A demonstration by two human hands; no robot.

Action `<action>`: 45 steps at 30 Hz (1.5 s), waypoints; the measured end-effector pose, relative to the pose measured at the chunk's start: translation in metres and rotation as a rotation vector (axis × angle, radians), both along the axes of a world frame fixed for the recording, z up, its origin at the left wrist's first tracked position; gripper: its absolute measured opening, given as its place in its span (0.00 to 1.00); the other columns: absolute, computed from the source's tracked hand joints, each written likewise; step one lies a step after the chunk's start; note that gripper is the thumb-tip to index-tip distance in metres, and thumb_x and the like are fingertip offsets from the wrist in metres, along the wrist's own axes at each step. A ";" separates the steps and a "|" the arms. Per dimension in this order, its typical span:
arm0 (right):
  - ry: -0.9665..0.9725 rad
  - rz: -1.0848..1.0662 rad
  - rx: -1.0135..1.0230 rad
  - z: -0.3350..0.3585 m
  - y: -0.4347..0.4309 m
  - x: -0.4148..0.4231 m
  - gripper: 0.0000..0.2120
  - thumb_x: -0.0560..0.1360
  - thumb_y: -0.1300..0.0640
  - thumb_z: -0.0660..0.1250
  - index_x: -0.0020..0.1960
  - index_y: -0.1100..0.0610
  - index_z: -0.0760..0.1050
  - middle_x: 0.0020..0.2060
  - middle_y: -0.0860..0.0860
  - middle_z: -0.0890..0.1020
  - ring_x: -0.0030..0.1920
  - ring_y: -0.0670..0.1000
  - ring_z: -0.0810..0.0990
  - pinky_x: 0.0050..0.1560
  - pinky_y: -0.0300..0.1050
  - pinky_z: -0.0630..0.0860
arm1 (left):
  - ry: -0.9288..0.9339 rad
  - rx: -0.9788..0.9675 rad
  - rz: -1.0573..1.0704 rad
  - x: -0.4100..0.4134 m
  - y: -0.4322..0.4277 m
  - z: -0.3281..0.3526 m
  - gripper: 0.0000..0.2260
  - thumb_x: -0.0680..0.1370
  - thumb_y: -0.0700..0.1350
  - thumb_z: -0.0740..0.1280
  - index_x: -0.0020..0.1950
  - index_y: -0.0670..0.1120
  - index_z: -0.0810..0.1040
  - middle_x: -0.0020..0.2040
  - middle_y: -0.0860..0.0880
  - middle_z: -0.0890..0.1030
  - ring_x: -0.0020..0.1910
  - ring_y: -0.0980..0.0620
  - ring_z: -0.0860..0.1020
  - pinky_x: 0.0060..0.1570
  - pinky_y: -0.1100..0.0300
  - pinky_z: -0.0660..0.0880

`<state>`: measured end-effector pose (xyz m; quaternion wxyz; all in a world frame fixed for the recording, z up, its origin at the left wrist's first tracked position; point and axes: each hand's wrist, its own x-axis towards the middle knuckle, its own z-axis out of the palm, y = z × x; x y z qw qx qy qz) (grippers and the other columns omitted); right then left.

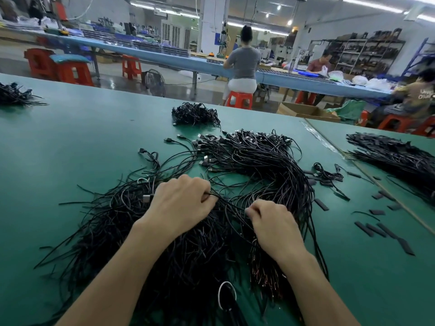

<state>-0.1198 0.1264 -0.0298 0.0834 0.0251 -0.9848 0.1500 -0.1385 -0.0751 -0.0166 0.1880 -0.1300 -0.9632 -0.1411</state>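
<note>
Two hands: left hand [181, 205] and right hand [273, 222] are working over the cable heap [188, 255], with the left sitting at 10 o'clock of the right and the two not touching.
Left hand fingers: are curling under the palm and pinching a thin black strand [229, 203] against the thumb.
Right hand fingers: are curling as well, with thumb and forefinger nipping together on what looks like the same strand.
Strand: is running across the top of the heap, slanting from 10 o'clock down towards 4 o'clock between the hands.
Cable heap: is lying mid-way across the green table [82, 149], spreading from 6 o'clock under the forearms and arcing up to 1 o'clock. It is made of thin matte black leads, loosely fanned and tangling at the edges.
USB plugs [207, 158]: are clustering at the heap's 12 o'clock end, showing black bodies with silvery metal tips.
Bare ends [266, 278]: are showing coppery at the heap's 5 o'clock edge.
White loop [227, 295]: is lying on the heap at 6 o'clock.
Small bundle [195, 114]: is sitting beyond the heap at 12 o'clock, apart from it.
Side pile [395, 158]: is stretching out at 2 o'clock.
Black sleeves [386, 229]: are lying scattered as short flat strips at 3 o'clock, between heap and side pile.
</note>
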 end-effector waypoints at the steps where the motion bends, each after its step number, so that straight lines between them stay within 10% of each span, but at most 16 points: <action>1: -0.010 0.057 -0.012 -0.003 -0.002 0.001 0.12 0.83 0.47 0.59 0.50 0.50 0.78 0.41 0.45 0.81 0.44 0.49 0.80 0.52 0.49 0.75 | -0.043 -0.002 -0.023 0.000 0.001 0.001 0.22 0.78 0.62 0.62 0.31 0.50 0.67 0.29 0.55 0.73 0.29 0.56 0.72 0.31 0.58 0.65; 8: 0.114 0.306 -0.536 -0.019 -0.009 -0.002 0.14 0.83 0.50 0.58 0.60 0.52 0.81 0.46 0.44 0.78 0.49 0.41 0.77 0.50 0.32 0.71 | -0.404 0.038 -0.001 0.003 0.002 0.007 0.24 0.80 0.64 0.58 0.33 0.48 0.67 0.33 0.53 0.74 0.34 0.51 0.75 0.36 0.56 0.68; 15: 0.171 0.309 -0.887 -0.006 -0.021 -0.005 0.10 0.75 0.42 0.63 0.42 0.44 0.81 0.35 0.43 0.83 0.38 0.46 0.81 0.41 0.47 0.78 | -0.940 0.874 -0.664 0.020 0.007 0.031 0.21 0.82 0.58 0.60 0.33 0.51 0.76 0.25 0.53 0.62 0.23 0.56 0.58 0.22 0.66 0.57; 19: 0.091 0.437 -0.894 0.001 -0.031 0.002 0.14 0.79 0.45 0.62 0.36 0.45 0.77 0.24 0.43 0.69 0.26 0.44 0.64 0.28 0.43 0.62 | -0.824 1.382 -0.780 0.019 0.013 0.036 0.19 0.83 0.56 0.58 0.41 0.47 0.81 0.26 0.55 0.62 0.22 0.59 0.59 0.21 0.68 0.60; 23: -0.047 0.485 -0.570 0.012 -0.032 0.012 0.11 0.82 0.50 0.64 0.41 0.43 0.78 0.27 0.45 0.76 0.26 0.43 0.68 0.27 0.38 0.66 | -0.478 1.800 -0.635 0.011 0.014 0.028 0.21 0.83 0.53 0.56 0.48 0.45 0.86 0.31 0.52 0.73 0.28 0.57 0.70 0.26 0.66 0.70; 28: -0.010 0.508 -0.531 0.031 -0.028 0.024 0.10 0.81 0.53 0.63 0.43 0.48 0.79 0.32 0.39 0.79 0.32 0.40 0.75 0.32 0.35 0.70 | -0.063 1.182 -0.324 0.005 0.014 0.014 0.17 0.84 0.49 0.57 0.48 0.44 0.82 0.40 0.48 0.84 0.41 0.51 0.83 0.43 0.57 0.81; 36: 0.259 0.442 -0.803 0.045 -0.014 0.018 0.08 0.71 0.45 0.70 0.38 0.48 0.82 0.31 0.45 0.81 0.31 0.43 0.76 0.32 0.33 0.71 | -0.566 0.820 -0.413 0.024 0.023 0.024 0.35 0.79 0.69 0.46 0.28 0.47 0.76 0.19 0.53 0.68 0.19 0.57 0.65 0.24 0.70 0.65; 41: 0.226 0.428 -1.023 0.043 -0.014 0.017 0.07 0.73 0.47 0.69 0.41 0.46 0.84 0.28 0.49 0.78 0.28 0.48 0.69 0.27 0.43 0.66 | -0.948 1.225 -0.797 0.027 0.011 0.036 0.26 0.83 0.59 0.54 0.29 0.49 0.70 0.20 0.56 0.66 0.18 0.58 0.60 0.19 0.67 0.59; 45: -0.005 0.440 -0.839 0.033 -0.026 0.015 0.11 0.79 0.47 0.63 0.40 0.43 0.81 0.28 0.45 0.76 0.27 0.47 0.68 0.27 0.45 0.65 | -0.834 1.769 -0.872 0.021 0.014 0.037 0.20 0.83 0.53 0.57 0.36 0.46 0.78 0.27 0.53 0.76 0.22 0.60 0.72 0.22 0.68 0.70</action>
